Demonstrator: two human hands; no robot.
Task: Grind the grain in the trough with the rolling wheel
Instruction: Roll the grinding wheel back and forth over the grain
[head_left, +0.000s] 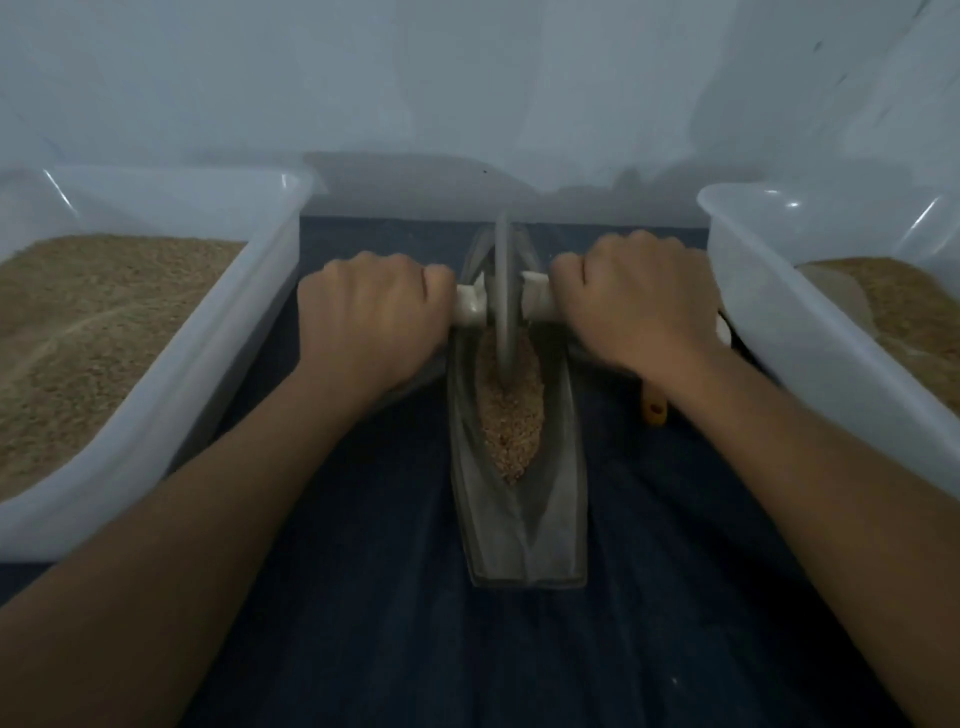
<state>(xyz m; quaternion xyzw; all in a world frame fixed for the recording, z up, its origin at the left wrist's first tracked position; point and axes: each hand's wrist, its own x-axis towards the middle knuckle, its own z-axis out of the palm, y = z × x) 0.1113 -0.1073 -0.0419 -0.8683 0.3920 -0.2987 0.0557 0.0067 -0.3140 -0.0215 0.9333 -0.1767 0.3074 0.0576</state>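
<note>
We see a narrow grey boat-shaped trough (519, 530) lying lengthwise away from us, with tan crushed grain (511, 415) heaped in its groove. The grey rolling wheel (503, 291) stands upright on edge in the grain, its pale axle handle (470, 306) crosswise.

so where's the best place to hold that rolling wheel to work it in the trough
By the pale axle handle sticking out of each side of the rolling wheel, not the disc. Come from above, one grip per side, as the left hand and right hand do. The wheel stands on edge in the narrow trough, so even side holds probably keep it upright.
</note>
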